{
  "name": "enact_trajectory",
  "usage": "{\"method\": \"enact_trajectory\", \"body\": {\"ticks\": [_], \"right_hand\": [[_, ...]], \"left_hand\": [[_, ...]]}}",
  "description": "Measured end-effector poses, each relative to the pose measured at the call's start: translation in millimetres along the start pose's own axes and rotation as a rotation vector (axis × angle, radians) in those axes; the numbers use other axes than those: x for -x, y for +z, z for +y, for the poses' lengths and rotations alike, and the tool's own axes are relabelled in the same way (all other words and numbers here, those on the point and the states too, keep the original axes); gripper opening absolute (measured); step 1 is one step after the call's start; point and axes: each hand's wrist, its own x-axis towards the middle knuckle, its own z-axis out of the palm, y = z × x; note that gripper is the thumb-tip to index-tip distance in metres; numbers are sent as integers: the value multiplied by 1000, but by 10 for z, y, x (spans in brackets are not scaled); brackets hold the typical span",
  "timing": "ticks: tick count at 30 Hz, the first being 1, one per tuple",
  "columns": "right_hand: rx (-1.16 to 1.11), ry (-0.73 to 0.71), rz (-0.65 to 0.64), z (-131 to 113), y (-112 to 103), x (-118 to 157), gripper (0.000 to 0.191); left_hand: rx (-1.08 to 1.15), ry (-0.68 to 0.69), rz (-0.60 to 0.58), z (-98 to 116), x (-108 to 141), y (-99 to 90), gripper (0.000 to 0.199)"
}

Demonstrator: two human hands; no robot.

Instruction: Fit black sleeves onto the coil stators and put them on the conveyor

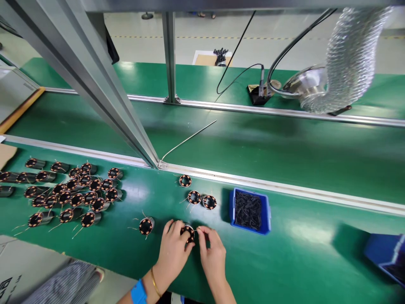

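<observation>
My left hand [172,250] is closed round a motor stator [190,231] with copper windings, holding it down on the green bench [284,261]. At its right side, my right hand [211,252] pinches a thin wire lead of that stator between thumb and forefinger. Whether anything else sits in the pinch is too small to tell. Another stator [146,226] with loose leads stands left of my left hand. Just beyond my hands are a pair of stators [201,200] and a single one [185,180]. A blue bin [268,217] holding short black tubes [247,210] stands to the right.
Many stators [76,198] crowd the bench's left end. A metal post [104,97] rises beyond my hands, and a thin rod [190,137] sticks out from its foot. Another blue bin [379,253] is at far right. A foil duct [351,59] hangs over the far bench.
</observation>
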Motion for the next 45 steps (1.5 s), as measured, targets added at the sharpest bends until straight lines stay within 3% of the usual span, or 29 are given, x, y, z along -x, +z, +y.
{"method": "enact_trajectory", "body": {"ticks": [5,14,18,21,30,32,34,37,40,43,45], "right_hand": [[1,39,27,-8,-30,-9,7],[-38,40,-43,13,73,49,6],[-145,51,-126,51,19,40,9],[-248,53,-188,79,-51,47,16],[-257,-79,-177,83,-40,210,45],[-284,7,-127,97,-38,224,37],[-266,219,3,118,-38,237,24],[-223,550,129,164,-45,292,44],[-196,551,121,215,-60,430,45],[-181,545,64,231,-58,620,43],[-224,607,8,201,-29,726,47]], "left_hand": [[2,-1,7,1,-14,-4,33],[8,-2,8,-6,-7,7,35],[27,-19,-3,-4,-5,7,32],[30,-42,6,22,-10,2,30],[17,-61,-36,16,35,26,15],[17,-74,-43,27,-26,82,13],[25,-87,-46,54,-112,106,18],[24,-57,31,43,-164,-39,42],[-107,-62,138,-168,-8,-398,38],[-381,-125,58,-532,282,-717,62],[-441,-108,-12,-730,456,-784,71]]}}
